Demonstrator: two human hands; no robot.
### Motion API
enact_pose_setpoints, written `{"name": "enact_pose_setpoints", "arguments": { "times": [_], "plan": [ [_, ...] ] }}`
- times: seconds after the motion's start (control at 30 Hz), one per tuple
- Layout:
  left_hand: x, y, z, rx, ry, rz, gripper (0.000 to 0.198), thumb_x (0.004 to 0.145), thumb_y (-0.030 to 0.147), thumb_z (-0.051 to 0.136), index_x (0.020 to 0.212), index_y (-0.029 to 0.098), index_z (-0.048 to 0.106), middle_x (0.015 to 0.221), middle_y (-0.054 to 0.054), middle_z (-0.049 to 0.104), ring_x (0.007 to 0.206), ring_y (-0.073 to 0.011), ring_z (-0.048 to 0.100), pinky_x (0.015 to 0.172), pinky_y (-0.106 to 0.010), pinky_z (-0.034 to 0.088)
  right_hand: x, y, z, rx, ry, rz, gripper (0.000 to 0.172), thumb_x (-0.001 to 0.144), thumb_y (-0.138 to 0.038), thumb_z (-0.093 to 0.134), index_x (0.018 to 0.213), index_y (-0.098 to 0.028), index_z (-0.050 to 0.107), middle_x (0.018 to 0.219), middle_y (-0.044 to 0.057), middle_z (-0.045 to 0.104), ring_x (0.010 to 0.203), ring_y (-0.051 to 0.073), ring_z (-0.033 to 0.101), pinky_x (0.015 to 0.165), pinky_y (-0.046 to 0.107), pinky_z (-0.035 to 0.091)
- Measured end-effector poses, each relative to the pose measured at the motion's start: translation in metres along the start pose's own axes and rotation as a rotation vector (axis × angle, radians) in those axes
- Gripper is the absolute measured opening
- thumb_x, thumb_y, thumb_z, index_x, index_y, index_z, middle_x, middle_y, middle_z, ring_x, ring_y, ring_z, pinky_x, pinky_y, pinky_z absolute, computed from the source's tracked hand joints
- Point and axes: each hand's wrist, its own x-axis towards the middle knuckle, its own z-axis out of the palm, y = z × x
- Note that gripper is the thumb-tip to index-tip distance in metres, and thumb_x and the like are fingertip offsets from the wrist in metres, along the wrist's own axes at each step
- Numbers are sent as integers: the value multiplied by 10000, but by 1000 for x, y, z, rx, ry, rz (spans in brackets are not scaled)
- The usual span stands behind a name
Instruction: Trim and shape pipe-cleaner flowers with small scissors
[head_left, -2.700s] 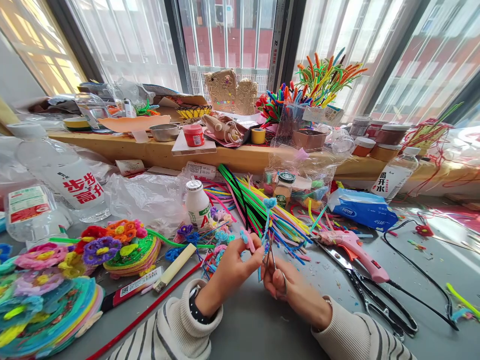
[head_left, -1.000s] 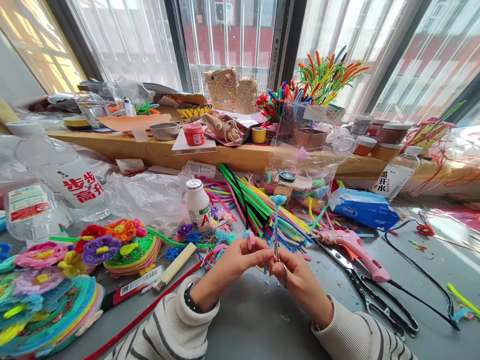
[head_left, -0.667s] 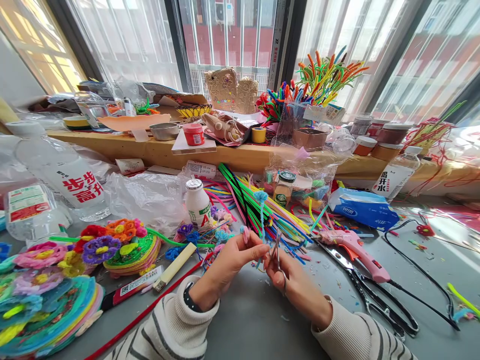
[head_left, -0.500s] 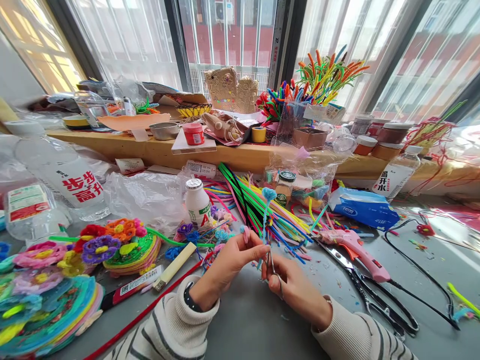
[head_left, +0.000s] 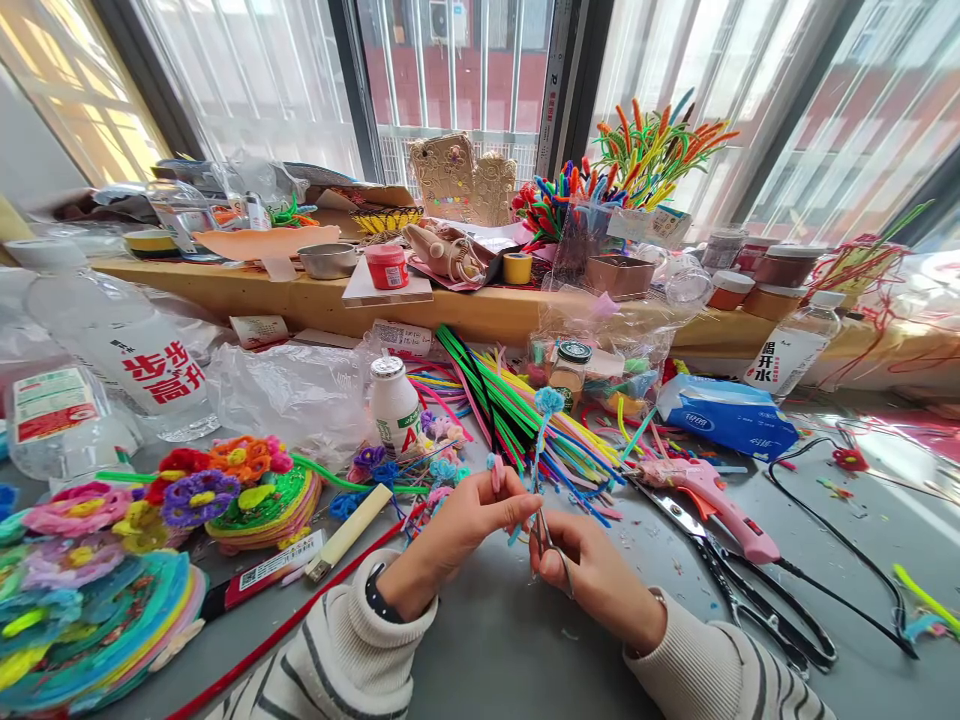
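My left hand (head_left: pixel 461 530) pinches a light blue pipe cleaner (head_left: pixel 541 440) that stands upright with a curled tip, and a small pink pipe-cleaner piece (head_left: pixel 494 470) sticks up beside its fingers. My right hand (head_left: pixel 592 575) is closed around small metal pliers (head_left: pixel 543 530), whose jaws meet the blue stem just below my left fingertips. Both hands hover low over the grey table (head_left: pixel 510 650), in front of a heap of coloured pipe cleaners (head_left: pixel 517 410).
Pink glue gun (head_left: pixel 709 495) and black scissors (head_left: pixel 750 600) lie to the right, a blue tissue pack (head_left: pixel 724 415) behind them. A small white bottle (head_left: pixel 395 405), finished flower coasters (head_left: pixel 232 490) and large water bottles (head_left: pixel 127 350) sit left. A wooden shelf (head_left: pixel 465 310) carries cluttered supplies.
The blue stem has swung a little from side to side between my hands while the pliers stay on its lower part. Both hands remain close together in the same spot.
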Motion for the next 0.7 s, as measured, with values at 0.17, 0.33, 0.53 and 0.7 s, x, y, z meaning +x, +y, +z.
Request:
{"name": "enact_pose_setpoints", "arguments": {
  "times": [0.17,0.33,0.53,0.7],
  "plan": [
    [0,-1,-1,5,12,6,240,652,311,589,555,152,438,540,51,410,538,-75,388,552,-217,306,1,4,2,-3,85,29,500,598,-655,462,529,-177,336,495,-42,322,476,85,257,447,219,217],
    [1,-1,0,-3,32,14,247,650,310,590,547,154,430,533,55,396,535,-74,375,553,-216,302,3,6,3,-30,150,41,499,607,-614,497,486,-187,270,470,-61,257,462,77,239,428,204,216],
    [0,-1,1,-44,80,57,226,649,299,593,566,155,440,545,51,401,538,-74,367,549,-213,307,3,1,0,2,111,13,515,644,-675,369,525,-177,323,522,-35,325,499,94,297,463,215,254],
    [0,-1,1,-48,68,59,222,651,290,592,565,155,439,545,49,409,545,-75,375,559,-215,311,0,-3,0,13,-3,-56,548,659,-703,280,611,-167,387,574,-25,334,524,103,284,475,223,237]
  ]
}}
